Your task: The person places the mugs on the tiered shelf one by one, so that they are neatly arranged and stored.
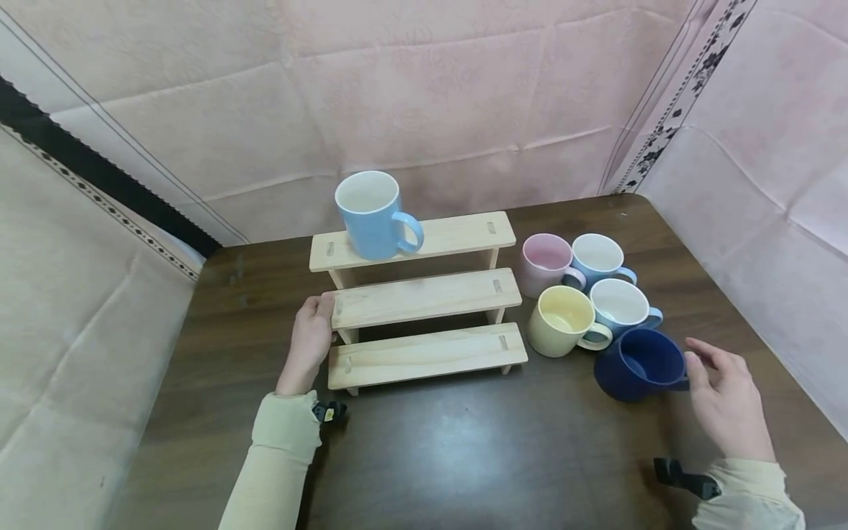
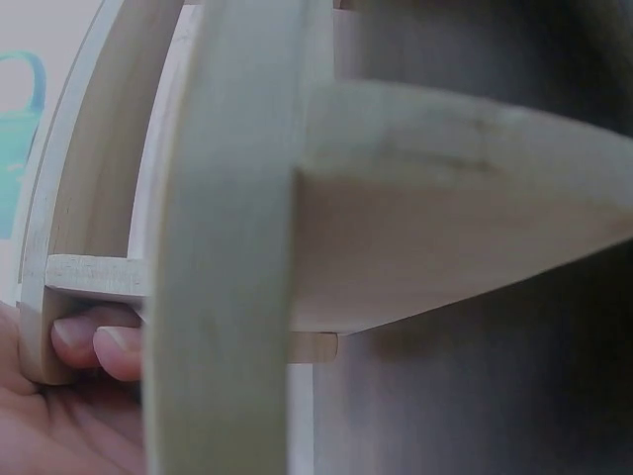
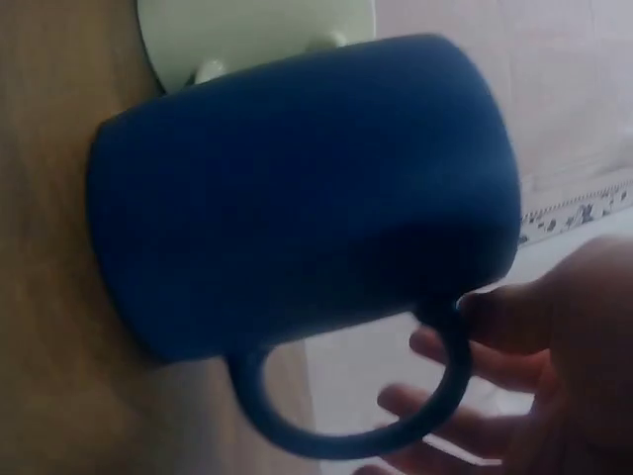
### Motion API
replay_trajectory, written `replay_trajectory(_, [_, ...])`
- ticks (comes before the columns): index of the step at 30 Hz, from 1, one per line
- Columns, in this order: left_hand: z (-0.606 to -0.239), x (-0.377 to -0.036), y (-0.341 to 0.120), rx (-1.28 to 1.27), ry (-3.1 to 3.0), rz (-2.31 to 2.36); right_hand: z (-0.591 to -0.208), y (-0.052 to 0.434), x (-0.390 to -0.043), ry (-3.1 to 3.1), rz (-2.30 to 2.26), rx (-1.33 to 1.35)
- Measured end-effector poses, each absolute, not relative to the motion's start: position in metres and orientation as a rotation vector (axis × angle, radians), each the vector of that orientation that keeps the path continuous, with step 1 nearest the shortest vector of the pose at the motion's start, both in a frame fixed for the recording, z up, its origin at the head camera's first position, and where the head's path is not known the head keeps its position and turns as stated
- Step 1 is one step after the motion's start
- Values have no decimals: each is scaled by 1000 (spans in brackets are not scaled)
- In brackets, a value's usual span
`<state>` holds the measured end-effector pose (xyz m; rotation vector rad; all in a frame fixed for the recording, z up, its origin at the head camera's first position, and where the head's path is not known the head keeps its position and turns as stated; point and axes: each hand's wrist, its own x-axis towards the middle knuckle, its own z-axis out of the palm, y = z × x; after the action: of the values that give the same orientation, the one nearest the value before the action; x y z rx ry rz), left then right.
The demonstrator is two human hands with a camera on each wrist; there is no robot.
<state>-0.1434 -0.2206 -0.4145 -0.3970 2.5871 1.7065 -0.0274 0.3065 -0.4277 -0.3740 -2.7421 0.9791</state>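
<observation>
A three-step wooden shelf (image 1: 424,302) stands on the table, with a light blue mug (image 1: 371,213) upright on its top step. My left hand (image 1: 311,331) grips the left end of the middle step; in the left wrist view its fingertips (image 2: 114,346) curl under the board. On the right, my right hand (image 1: 725,397) is at the handle of a dark blue mug (image 1: 636,368). Seen from the right wrist, the thumb lies at the upper part of the handle (image 3: 450,386) and the other fingers reach behind it. The mug stands close to the table.
Beside the shelf's right end stand a pink mug (image 1: 545,265), a yellow mug (image 1: 559,324) and two light blue mugs, one behind (image 1: 599,258) and one in front (image 1: 619,305). Pale cloth walls (image 1: 424,110) border the brown table (image 1: 464,456).
</observation>
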Motion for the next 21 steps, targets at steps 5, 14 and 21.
replay_trajectory(5, [-416,-144,-221,-382,2585,1706,-436,312,-25,-2778,1016,-312])
replay_trajectory(14, [-416,-144,-223,-375,2573,1704,-439,325,-16,-2862,999,-169])
replay_trajectory(21, [-416,-144,-223,-380,2571,1707,-441,326,-11,-2835,1014,-88])
